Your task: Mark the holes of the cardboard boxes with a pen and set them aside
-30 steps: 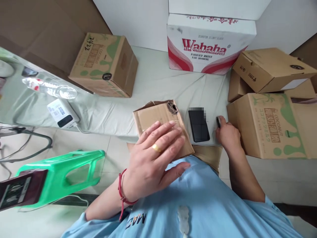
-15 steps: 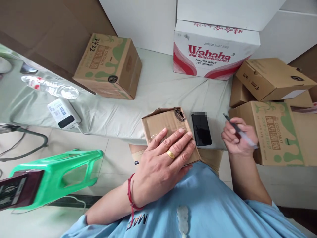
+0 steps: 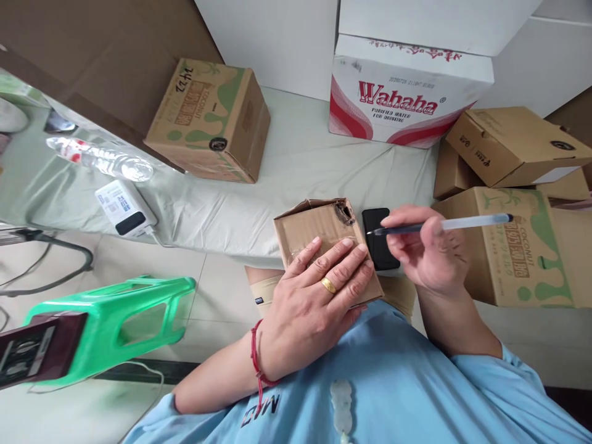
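Observation:
My left hand, with a gold ring and a red wrist string, lies flat on a small brown cardboard box that rests at the near edge of a white-covered table. The box has a torn hole at its far right corner. My right hand grips a pen held level, its dark tip pointing left toward that corner. A black phone lies on the cloth just right of the box, partly behind my right hand.
A Wahaha water carton stands at the back. A coconut carton sits at back left, more brown cartons at right. A plastic bottle and a white charger lie at left. A green stool stands on the floor.
My right hand picked the pen up from the cloth beside the phone, raised it and swung it left toward the small box. My left hand stayed pressed on the box.

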Action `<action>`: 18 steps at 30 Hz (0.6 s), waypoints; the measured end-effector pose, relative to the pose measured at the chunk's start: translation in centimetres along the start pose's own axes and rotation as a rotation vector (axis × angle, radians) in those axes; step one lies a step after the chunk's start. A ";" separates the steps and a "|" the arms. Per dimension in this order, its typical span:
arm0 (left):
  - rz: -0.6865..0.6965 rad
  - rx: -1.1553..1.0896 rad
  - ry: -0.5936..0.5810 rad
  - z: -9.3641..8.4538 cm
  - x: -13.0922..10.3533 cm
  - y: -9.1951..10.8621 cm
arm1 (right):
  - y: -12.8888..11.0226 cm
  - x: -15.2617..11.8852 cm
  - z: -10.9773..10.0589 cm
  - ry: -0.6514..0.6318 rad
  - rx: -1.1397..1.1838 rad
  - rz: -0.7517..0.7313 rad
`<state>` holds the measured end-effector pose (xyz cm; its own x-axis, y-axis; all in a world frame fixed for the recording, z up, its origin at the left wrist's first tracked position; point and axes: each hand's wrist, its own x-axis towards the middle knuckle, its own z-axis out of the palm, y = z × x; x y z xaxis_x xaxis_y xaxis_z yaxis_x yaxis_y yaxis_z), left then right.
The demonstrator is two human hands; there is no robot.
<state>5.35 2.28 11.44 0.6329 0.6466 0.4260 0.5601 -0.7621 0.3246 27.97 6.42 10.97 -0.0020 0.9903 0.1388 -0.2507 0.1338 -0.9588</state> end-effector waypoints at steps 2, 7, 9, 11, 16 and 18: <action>0.001 0.000 0.001 -0.1 0.1 0.1 | 0.2 0.2 0.8 -0.039 -0.044 0.019; 0.001 -0.002 0.006 0.0 0.0 0.1 | 0.9 1.1 2.2 0.033 -0.253 -0.034; -0.002 -0.004 0.009 0.1 -0.1 0.1 | 1.1 1.4 2.9 0.081 -0.401 -0.145; -0.002 -0.008 0.015 0.3 -0.2 0.0 | 1.2 1.6 3.4 0.125 -0.546 -0.248; 0.003 -0.014 0.024 0.4 -0.3 0.0 | 1.8 1.5 4.0 0.136 -0.695 -0.332; -0.001 -0.017 0.022 0.4 -0.3 0.0 | 1.9 1.6 4.1 0.124 -0.705 -0.327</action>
<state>5.40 2.10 10.99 0.6202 0.6468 0.4438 0.5518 -0.7619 0.3392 23.55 8.14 10.36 0.0840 0.8878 0.4524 0.4539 0.3701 -0.8106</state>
